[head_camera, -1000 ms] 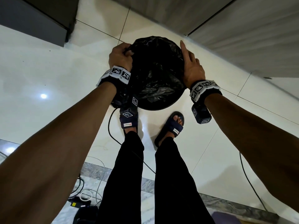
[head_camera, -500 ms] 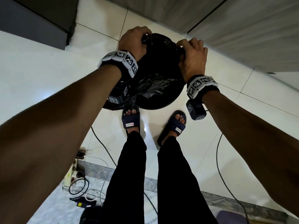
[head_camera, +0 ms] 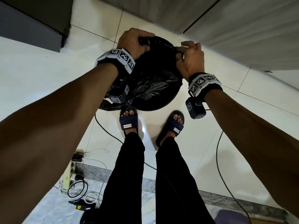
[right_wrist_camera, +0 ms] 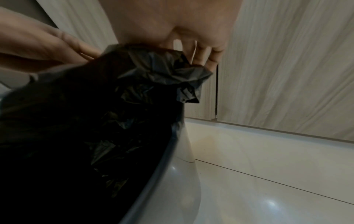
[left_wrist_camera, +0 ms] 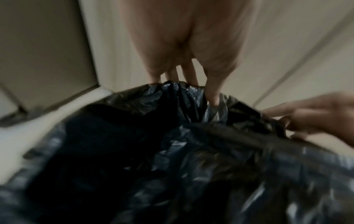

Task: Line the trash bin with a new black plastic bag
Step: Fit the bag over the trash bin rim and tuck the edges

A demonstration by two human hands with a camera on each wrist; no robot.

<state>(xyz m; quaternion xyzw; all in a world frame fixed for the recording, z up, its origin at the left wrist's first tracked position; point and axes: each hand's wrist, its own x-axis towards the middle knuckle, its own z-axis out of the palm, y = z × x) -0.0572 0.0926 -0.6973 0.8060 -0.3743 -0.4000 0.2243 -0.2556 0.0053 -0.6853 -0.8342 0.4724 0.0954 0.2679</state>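
A round trash bin [head_camera: 168, 101] stands on the white floor in front of my feet, with a crinkled black plastic bag [head_camera: 155, 75] lying in and over its mouth. My left hand [head_camera: 134, 42] grips the bag's edge at the far left of the rim, fingers curled over it. My right hand [head_camera: 189, 57] pinches a bunched fold of the bag at the far right of the rim. The left wrist view shows the left hand [left_wrist_camera: 193, 75] with the thumb pressed into the bag [left_wrist_camera: 172, 151]. In the right wrist view the bag [right_wrist_camera: 162, 72] is gathered under the right hand [right_wrist_camera: 193, 51], above the bin's grey rim [right_wrist_camera: 172, 153].
A pale wood-grain wall [head_camera: 226, 26] runs right behind the bin, and a dark cabinet [head_camera: 32, 21] stands at the left. Black cables [head_camera: 221, 167] trail over the floor tiles, and a power strip [head_camera: 68, 175] with coiled wires lies near my left leg.
Both hands have moved from the bin's sides to its far rim and closed on the bag's edge. The right hand, flat a second ago, now pinches the plastic.
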